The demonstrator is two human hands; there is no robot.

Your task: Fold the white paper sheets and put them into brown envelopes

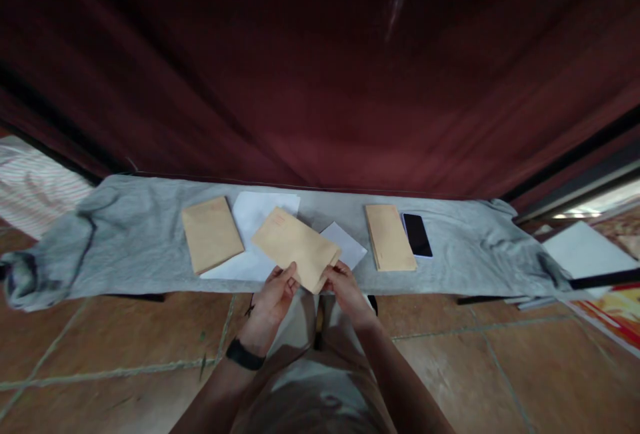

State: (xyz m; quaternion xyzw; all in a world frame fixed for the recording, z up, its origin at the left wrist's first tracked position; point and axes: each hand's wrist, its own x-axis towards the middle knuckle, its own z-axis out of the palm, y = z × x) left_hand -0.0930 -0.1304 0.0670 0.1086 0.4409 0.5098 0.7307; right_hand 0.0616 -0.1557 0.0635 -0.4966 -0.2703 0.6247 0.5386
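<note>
Both my hands hold a brown paper envelope [297, 244] tilted above the near edge of the cloth-covered surface. My left hand [279, 293] pinches its lower edge, thumb on top. At its right end, my right hand [344, 282] grips the corner where a flap or second layer shows. Under the envelope lie white paper sheets [245, 221] on the left and a smaller folded white sheet [345, 244] on the right. A stack of brown envelopes [213, 234] sits to the left. Another, narrower stack of envelopes [390, 237] lies to the right.
A dark-screened phone [417, 235] rests beside the right stack. Grey cloth [475, 247] covers the long narrow surface, bunched at its left end. A dark red panel [320, 87] rises behind it. At far right are a white board [590, 251] and a red-yellow printed sheet [613, 314].
</note>
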